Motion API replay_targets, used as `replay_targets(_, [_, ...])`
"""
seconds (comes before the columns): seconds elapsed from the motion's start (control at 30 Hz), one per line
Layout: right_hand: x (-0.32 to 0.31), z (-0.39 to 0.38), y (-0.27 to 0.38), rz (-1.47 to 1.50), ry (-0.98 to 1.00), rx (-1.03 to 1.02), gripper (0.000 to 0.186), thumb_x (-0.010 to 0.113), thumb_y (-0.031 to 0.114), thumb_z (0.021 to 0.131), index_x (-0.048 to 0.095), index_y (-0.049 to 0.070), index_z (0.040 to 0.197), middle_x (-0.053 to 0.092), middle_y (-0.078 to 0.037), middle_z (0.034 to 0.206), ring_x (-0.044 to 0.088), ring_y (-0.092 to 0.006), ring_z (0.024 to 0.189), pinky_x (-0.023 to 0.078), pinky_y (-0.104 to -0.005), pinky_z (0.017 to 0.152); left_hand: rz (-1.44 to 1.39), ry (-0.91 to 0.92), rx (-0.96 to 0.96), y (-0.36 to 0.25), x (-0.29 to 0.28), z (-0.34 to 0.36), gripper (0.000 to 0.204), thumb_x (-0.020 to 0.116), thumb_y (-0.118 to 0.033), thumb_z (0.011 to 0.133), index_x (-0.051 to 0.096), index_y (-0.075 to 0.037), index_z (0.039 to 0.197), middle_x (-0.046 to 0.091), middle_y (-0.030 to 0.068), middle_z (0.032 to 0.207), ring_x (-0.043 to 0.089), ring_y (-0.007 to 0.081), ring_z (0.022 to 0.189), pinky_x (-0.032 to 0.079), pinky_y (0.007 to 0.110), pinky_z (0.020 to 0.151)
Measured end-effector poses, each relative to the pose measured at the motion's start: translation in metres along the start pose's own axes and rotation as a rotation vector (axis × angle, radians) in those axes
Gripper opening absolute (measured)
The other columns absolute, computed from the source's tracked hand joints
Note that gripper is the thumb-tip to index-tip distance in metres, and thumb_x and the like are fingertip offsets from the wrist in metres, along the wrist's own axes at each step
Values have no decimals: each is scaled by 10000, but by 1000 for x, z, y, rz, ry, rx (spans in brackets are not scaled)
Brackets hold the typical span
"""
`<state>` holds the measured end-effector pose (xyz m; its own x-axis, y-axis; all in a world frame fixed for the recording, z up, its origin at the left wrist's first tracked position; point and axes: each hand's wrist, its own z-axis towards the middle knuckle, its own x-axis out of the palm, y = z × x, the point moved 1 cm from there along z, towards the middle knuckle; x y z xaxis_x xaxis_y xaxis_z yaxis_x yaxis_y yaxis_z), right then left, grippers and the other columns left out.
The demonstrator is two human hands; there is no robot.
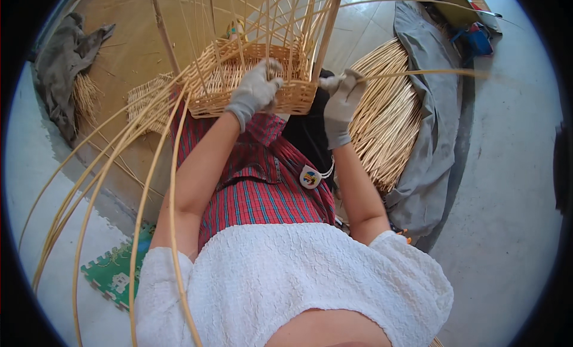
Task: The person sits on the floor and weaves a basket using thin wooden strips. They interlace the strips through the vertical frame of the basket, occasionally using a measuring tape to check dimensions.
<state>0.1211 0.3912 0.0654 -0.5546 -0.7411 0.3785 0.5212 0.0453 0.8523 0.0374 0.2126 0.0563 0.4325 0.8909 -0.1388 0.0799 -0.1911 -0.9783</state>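
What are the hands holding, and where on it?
The right hand holds a long cane strand close to the basket. The left hand is at the basket's near wall; its exact hold is unclear.

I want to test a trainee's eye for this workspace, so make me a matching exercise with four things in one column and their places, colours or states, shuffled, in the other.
Things
1. Left hand
2. Right hand
3. Rod bundle
4. Foam mat

Places, colours or states
A. Lies beside grey cloth on the right
B. Green, at the picture's lower left
C. Gloved, at the near wall of the woven basket
D. Gloved, holding a pale strand that stretches rightward

Right pairs: 1-C, 2-D, 3-A, 4-B
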Motion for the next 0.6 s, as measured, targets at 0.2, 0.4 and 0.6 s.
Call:
replay_targets(0.2, [16,-42,18,-206,56,50,296,455,322,1107,527,35,1125,652,-96,890,692,-246,814,602,-426,794,472,-117,-47,-24,8,22,509,860,-417,817,679,-86,1160,705,81,849,629,170,747,525,343,753])
replay_targets(0.4, [-38,23,43,-548,402,706,190,584,237,1030,617,52,1058,711,-109,997,707,-238,874,573,-388,734,292,-365,343,-44,1,-20,480,715,-219,938,541,-44,1350,717,104,1096,704,224,824,550,344,745])
replay_targets(0.6, [134,105,119,-1253,1084,-1527,251,726,377,897,744,136,966,738,-73,967,731,-228,928,580,-375,806,-630,283,-166,-23,23,0,396,555,47,926,569,-52,1308,668,92,1090,663,166,699,547,258,563])
